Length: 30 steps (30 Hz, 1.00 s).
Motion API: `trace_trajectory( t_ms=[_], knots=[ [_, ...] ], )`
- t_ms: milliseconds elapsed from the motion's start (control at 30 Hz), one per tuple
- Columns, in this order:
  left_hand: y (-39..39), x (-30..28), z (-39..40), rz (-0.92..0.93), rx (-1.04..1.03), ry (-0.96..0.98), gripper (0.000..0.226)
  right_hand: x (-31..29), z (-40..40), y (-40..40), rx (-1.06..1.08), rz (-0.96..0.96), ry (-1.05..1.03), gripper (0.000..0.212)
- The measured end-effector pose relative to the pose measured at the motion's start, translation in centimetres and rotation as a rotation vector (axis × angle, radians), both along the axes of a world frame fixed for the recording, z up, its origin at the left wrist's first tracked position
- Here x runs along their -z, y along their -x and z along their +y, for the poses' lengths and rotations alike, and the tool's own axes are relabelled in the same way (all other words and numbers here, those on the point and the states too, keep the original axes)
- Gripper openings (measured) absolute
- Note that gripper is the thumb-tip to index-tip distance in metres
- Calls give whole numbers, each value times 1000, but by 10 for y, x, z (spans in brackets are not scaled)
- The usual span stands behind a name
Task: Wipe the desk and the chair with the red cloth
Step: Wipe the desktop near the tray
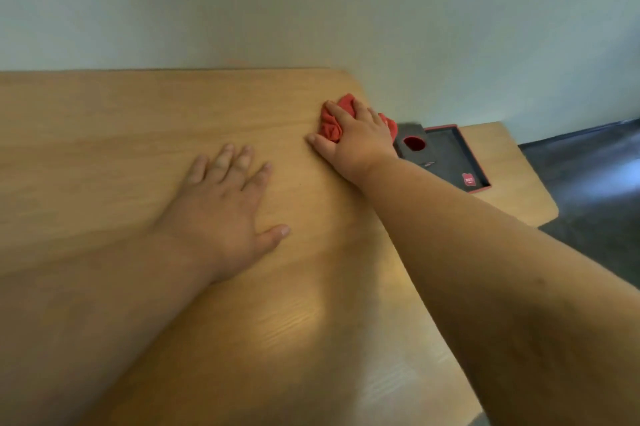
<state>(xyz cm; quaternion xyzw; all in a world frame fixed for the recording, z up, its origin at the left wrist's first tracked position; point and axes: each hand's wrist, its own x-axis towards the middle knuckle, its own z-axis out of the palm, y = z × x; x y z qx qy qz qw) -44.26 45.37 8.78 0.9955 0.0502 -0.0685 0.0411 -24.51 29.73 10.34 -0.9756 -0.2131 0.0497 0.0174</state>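
Note:
The red cloth (331, 126) lies bunched on the wooden desk (138, 121), close to its far right corner. My right hand (356, 140) lies on top of the cloth with the fingers curled over its folds and the thumb against the desk. Red fabric sticks out beyond the fingers and at the right side of the hand. My left hand (221, 204) rests flat on the desk at the middle, fingers spread, holding nothing.
To the right of the desk, a lower wooden surface (512, 190) carries an open dark box (450, 155) with red trim and a round red hole. A pale wall runs behind the desk. Dark floor (595, 183) shows at the right.

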Motion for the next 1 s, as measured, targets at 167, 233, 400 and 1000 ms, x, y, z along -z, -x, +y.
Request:
trace_trajectory(
  t_ms=[167, 233, 400, 1000],
  knots=[
    [-1, 2, 0, -5, 3, 26, 100, 0, 30, -30, 18, 19, -15, 90],
    [1, 1, 0, -7, 8, 18, 101, -1, 12, -17, -8, 34, -29, 90],
    [4, -3, -1, 20, 5, 27, 102, -2, -82, 72, 25, 59, -73, 89],
    [1, -3, 0, 29, 24, 10, 101, -5, -86, 126, 179, 50, -3, 89]
  ],
)
